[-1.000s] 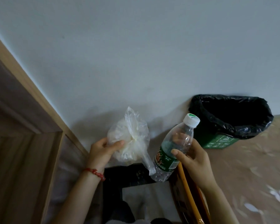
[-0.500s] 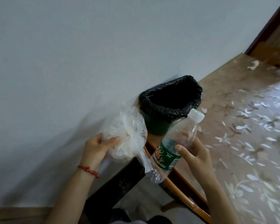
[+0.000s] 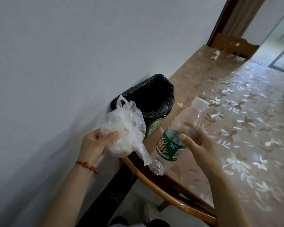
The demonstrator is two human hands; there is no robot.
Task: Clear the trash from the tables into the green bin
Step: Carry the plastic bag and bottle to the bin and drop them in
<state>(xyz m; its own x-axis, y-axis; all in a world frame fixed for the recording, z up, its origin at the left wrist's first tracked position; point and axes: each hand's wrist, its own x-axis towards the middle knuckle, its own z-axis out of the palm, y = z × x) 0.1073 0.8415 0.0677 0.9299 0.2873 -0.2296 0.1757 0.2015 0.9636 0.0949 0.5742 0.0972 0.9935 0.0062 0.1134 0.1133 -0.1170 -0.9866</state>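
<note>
**Both hands loaded, bin just ahead**

L hand (image 3: 95, 145) is clenched on a crumpled clear plastic bag (image 3: 123, 130); I see the thumb on the front and a red bracelet (image 3: 87, 166) at the wrist. R hand (image 3: 198, 143) grips a clear bottle (image 3: 175, 136), green label, white cap, tilted w/ cap away from me. Green bin (image 3: 154, 126) w/ black liner (image 3: 156, 99) stands on the floral-cloth table (image 3: 236, 128) against the wall (image 3: 56, 63), just beyond the bag.
</note>
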